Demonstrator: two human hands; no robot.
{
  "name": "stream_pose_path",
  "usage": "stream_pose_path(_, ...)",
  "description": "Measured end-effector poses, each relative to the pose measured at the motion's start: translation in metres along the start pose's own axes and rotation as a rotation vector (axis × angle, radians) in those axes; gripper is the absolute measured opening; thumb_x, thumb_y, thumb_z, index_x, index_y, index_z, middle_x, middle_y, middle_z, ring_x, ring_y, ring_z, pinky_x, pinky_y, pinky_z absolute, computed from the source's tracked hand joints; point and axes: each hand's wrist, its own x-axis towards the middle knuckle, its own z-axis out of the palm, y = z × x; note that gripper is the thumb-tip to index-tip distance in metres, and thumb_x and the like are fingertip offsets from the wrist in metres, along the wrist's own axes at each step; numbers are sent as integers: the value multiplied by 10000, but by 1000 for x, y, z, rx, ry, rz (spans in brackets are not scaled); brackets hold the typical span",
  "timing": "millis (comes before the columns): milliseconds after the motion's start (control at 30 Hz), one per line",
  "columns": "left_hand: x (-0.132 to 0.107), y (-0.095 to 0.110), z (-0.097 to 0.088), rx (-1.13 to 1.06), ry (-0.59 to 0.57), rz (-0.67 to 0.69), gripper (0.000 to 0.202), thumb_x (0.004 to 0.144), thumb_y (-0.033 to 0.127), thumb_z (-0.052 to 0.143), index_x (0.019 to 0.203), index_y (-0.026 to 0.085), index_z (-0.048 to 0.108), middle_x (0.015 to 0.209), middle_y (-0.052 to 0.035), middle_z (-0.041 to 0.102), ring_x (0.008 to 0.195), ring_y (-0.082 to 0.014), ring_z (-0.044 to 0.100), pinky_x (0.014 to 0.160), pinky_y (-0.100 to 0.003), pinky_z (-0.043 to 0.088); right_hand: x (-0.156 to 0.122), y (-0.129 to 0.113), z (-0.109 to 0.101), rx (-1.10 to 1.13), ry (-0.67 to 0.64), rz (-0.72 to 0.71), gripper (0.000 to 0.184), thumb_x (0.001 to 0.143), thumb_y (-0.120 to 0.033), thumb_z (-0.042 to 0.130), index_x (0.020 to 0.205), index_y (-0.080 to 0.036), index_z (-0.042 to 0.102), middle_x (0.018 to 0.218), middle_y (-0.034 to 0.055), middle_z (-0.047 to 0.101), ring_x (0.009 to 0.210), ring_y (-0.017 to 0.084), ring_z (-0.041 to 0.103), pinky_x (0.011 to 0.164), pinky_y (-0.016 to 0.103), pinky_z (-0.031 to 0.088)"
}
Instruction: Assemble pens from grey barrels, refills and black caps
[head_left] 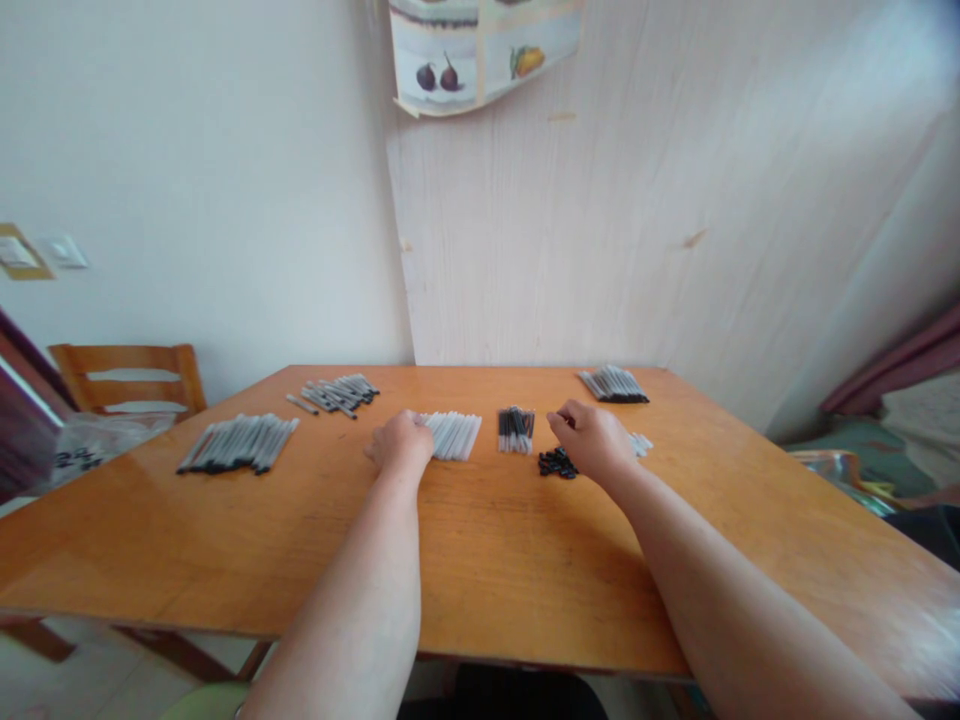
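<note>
My left hand [403, 438] is at the left end of a row of whitish pen barrels [454, 437]. Its fingers curl down and are mostly hidden behind the back of the hand; whatever they hold does not show. Above a small heap of black pen caps [556, 463] hovers my right hand [595, 437], thumb and fingers drawn together; I cannot make out anything between them. Between the hands lies a bundle of dark ink refills [516, 430] with pale ends. Small clear-white pieces [641, 444] show just right of my right hand, partly covered by it.
On the wooden table [480, 570], pens with black ends [238, 444] lie at the left. More pens form a loose pile [341, 392] behind them, and another stack [613, 384] lies at the back right. A wall borders the far edge; a wooden chair [127, 375] stands left.
</note>
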Motion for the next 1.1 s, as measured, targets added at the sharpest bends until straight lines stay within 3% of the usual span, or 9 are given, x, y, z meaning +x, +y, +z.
stream_pose_path(300,-12,12,-3,35,20,95,114,617,192,691,595,225,585,807,-130,633,1075,-366,479,811,-443,352,-1,-3,-3,-23,-15,-1,398,894,-483,351,824,-217,638,760,57,653,718,172,566,574,244,263)
stream_pose_path(433,-18,15,-2,181,64,195,32,698,256,642,730,250,647,888,-121,658,1031,-345,507,851,-465,327,-3,-4,-3,-52,-21,-34,424,907,-493,317,798,-216,618,740,61,642,685,171,551,552,249,240)
stream_pose_path(700,-31,22,-4,327,61,249,216,844,294,485,976,269,654,1058,-100,660,1039,-296,511,854,-441,308,-3,-2,2,-65,-32,-115,446,905,-522,300,725,-220,574,672,56,600,621,167,517,534,259,230)
stream_pose_path(933,-36,33,-11,255,73,159,215,840,297,486,965,291,660,1053,-84,665,1017,-293,531,811,-443,328,-3,1,8,-63,-74,-158,464,887,-566,306,683,-228,549,647,56,589,612,172,515,528,265,227)
stream_pose_path(1100,-28,24,-22,289,51,103,218,827,314,491,965,303,660,1052,-72,667,1008,-287,552,806,-442,351,-4,0,13,-44,-76,-198,472,882,-577,316,665,-225,542,616,46,578,583,166,508,518,264,222)
